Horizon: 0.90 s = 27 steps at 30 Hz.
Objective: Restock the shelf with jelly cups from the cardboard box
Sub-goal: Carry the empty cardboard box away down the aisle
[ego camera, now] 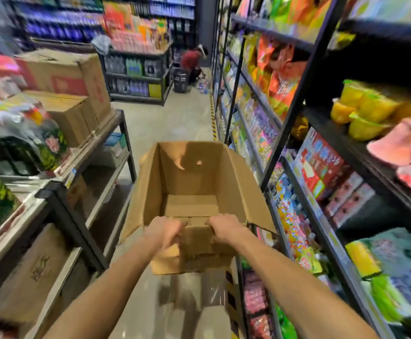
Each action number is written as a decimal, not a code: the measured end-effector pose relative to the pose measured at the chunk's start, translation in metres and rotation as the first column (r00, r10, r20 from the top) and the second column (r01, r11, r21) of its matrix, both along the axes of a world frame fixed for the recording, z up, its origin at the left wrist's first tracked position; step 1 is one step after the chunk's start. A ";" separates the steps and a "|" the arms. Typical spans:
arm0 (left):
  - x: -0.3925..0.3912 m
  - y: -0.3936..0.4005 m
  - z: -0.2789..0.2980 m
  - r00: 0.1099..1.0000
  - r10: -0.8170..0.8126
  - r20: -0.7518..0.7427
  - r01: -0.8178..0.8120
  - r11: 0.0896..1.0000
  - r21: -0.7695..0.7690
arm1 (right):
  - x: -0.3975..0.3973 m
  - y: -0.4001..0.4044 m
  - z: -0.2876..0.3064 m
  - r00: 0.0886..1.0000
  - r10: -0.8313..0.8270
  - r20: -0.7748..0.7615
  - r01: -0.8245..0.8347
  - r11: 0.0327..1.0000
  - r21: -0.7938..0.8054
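Note:
An open brown cardboard box is held up in the aisle in front of me, and I see nothing inside it. My left hand and my right hand both grip its near wall at the top edge, fingers curled over the rim. Yellow jelly cups with green-edged lids sit in a cluster on the dark shelf at the right, around head height. Pink cups lie next to them, blurred.
Black shelving with snack bags and boxes lines the right side. A low rack at the left carries cardboard cartons. A person in red crouches by a black basket at the aisle's far end. Yellow-black tape edges the floor.

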<state>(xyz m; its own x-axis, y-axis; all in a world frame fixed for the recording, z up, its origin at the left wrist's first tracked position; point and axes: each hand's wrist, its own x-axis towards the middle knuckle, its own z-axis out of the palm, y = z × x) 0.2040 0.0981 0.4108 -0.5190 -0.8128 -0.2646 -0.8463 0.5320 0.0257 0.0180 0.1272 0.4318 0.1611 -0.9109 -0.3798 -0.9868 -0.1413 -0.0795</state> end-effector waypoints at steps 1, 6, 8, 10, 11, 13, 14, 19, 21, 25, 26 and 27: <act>0.004 -0.004 0.013 1.000 0.013 -0.010 -0.013 1.000 -0.004 | 0.003 -0.002 0.014 1.000 0.005 -0.012 -0.005 1.000 -0.025; 0.017 -0.023 0.062 1.000 -0.010 -0.025 0.007 0.993 -0.116 | 0.014 -0.021 0.056 0.999 0.025 -0.033 -0.029 0.991 -0.132; 0.021 -0.027 0.076 0.998 -0.024 -0.059 0.014 0.986 -0.166 | 0.016 -0.029 0.068 0.998 0.028 -0.047 -0.035 0.988 -0.150; 0.023 -0.035 0.087 0.995 -0.025 -0.093 0.008 0.983 -0.185 | 0.017 -0.042 0.076 0.997 0.040 -0.069 -0.051 0.984 -0.170; 0.024 -0.041 0.091 0.993 -0.029 -0.113 0.008 0.984 -0.180 | 0.017 -0.048 0.080 0.995 0.050 -0.085 -0.065 0.981 -0.181; 0.026 -0.052 0.094 0.990 -0.034 -0.137 0.011 0.986 -0.167 | 0.017 -0.061 0.084 0.993 0.066 -0.099 -0.085 0.976 -0.201; 0.027 -0.059 0.095 0.989 -0.032 -0.144 0.008 0.987 -0.162 | 0.017 -0.067 0.085 0.992 0.075 -0.102 -0.095 0.973 -0.210; 0.025 -0.095 0.096 0.984 -0.015 -0.176 -0.012 0.988 -0.151 | 0.012 -0.103 0.083 0.988 0.110 -0.111 -0.137 0.952 -0.273; 0.022 -0.114 0.096 0.981 -0.002 -0.192 -0.025 0.990 -0.142 | 0.009 -0.121 0.081 0.987 0.116 -0.110 -0.143 0.949 -0.282; 0.015 -0.162 0.096 0.986 -0.018 -0.166 -0.009 0.987 -0.161 | 0.002 -0.167 0.079 0.987 0.123 -0.104 -0.150 0.941 -0.303; 0.013 -0.176 0.098 0.987 -0.018 -0.159 -0.009 0.986 -0.168 | 0.000 -0.181 0.079 0.987 0.126 -0.101 -0.152 0.940 -0.307; 0.010 -0.190 0.099 0.988 -0.009 -0.156 -0.017 0.986 -0.165 | -0.003 -0.195 0.079 0.987 0.128 -0.100 -0.153 0.940 -0.306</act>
<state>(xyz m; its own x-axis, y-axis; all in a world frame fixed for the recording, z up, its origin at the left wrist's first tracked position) 0.2142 -0.0915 0.5096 -0.5396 -0.8409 -0.0424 -0.8412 0.5363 0.0693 0.0154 -0.0683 0.5111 0.2771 -0.9559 -0.0971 -0.9565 -0.2840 0.0670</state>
